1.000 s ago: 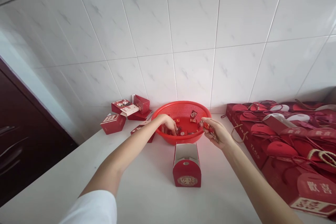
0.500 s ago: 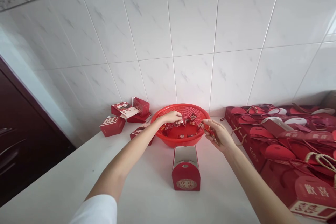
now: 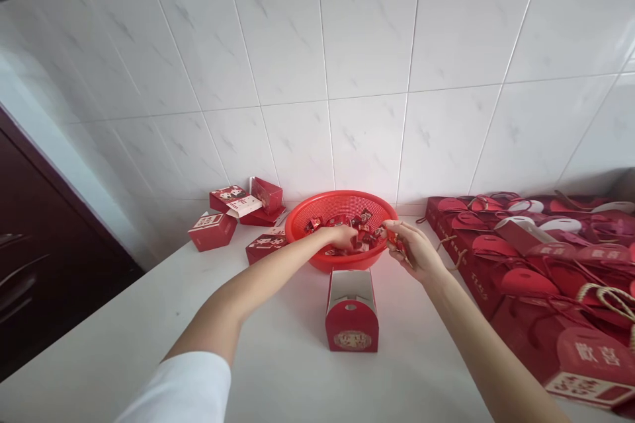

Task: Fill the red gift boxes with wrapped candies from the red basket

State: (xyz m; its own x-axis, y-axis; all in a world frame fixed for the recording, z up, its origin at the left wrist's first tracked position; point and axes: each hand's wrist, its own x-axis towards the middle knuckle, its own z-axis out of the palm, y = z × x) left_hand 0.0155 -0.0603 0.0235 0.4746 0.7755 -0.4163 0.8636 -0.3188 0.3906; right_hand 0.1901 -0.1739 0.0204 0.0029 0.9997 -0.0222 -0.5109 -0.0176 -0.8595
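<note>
A red plastic basket (image 3: 302, 211) stands near the wall with wrapped candies (image 3: 364, 217) inside. My left hand (image 3: 343, 236) reaches down into it among the candies; its fingertips are partly hidden, so what they grip cannot be made out. At the basket's right rim, my right hand (image 3: 411, 250) is closed around red-wrapped candies. In front of the basket, an open red gift box (image 3: 352, 327) stands upright on the white table (image 3: 297, 370), its top open and a round pale emblem on its front.
Several red boxes (image 3: 213, 232) lie at the left by the tiled wall, some tipped. Many red gift boxes (image 3: 516, 284) with cord handles fill the right side of the table. A dark red door (image 3: 44, 258) is at the far left.
My left hand has moved down and slightly right, deeper into the basket, and the candies have shifted. My right hand stays by the rim. The view has tilted slightly.
</note>
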